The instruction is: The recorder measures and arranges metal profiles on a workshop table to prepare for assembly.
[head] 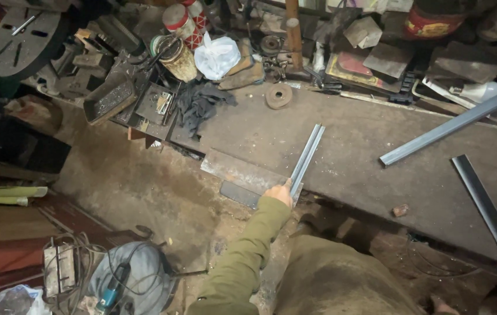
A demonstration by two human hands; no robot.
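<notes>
Short grey angled metal strip (307,158) lies on the rusty steel workbench (353,151), near end at the bench's front edge. My left hand (279,193) pinches that end w/ fingers closed on it. Longer grey bar (455,123) further right on bench; black rag (199,105) back-left.

At the back of the cluttered counter (377,151), a red-and-white checked cylindrical can (183,22) lies tilted beside a worn brass-coloured round tin (175,57). Just right of them sits a crumpled white plastic bag (216,55). Farther right, at the top edge, stands a dark round container with a red label band (433,22). A flat red-and-yellow printed package (353,67) lies below it.
</notes>
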